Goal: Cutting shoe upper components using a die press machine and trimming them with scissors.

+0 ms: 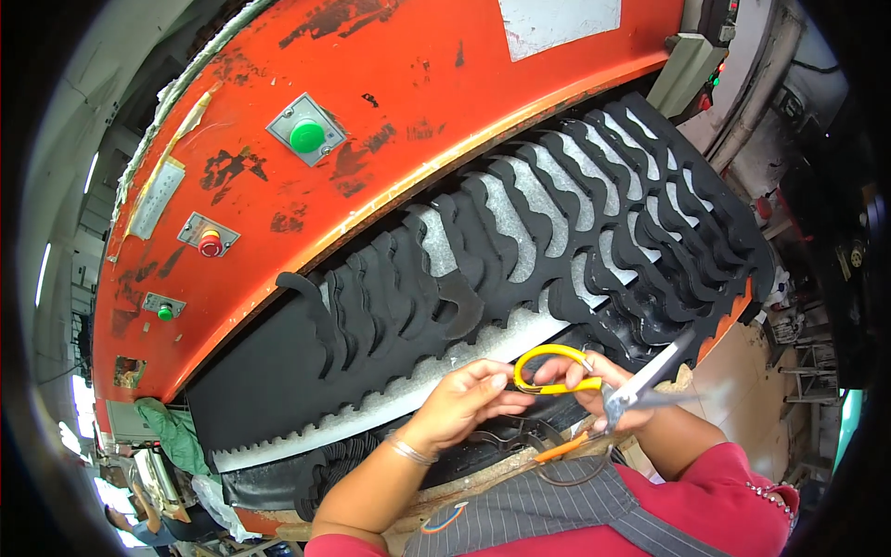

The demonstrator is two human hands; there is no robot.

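A pair of scissors point(633, 392) is held in front of me, one handle loop yellow, the other with an orange part. Its open blades point to the upper right, partly blurred. My right hand point(594, 385) is closed around the scissors near the pivot. My left hand point(469, 399), with a bracelet at the wrist, pinches the far end of the yellow loop; part of the grip is hidden. Just below my left hand lies a dark curved band point(520, 434). Beyond both hands, a black foam sheet point(260, 371) with wavy-edged cut pieces covers the machine bed.
The orange machine body point(399, 102) arches over the bed, bearing a green button point(307, 136) and a red button point(211, 243). Black offcuts point(329, 469) pile along the near edge. A green cloth point(172, 432) hangs at the left. Another person point(148, 520) is at the lower left.
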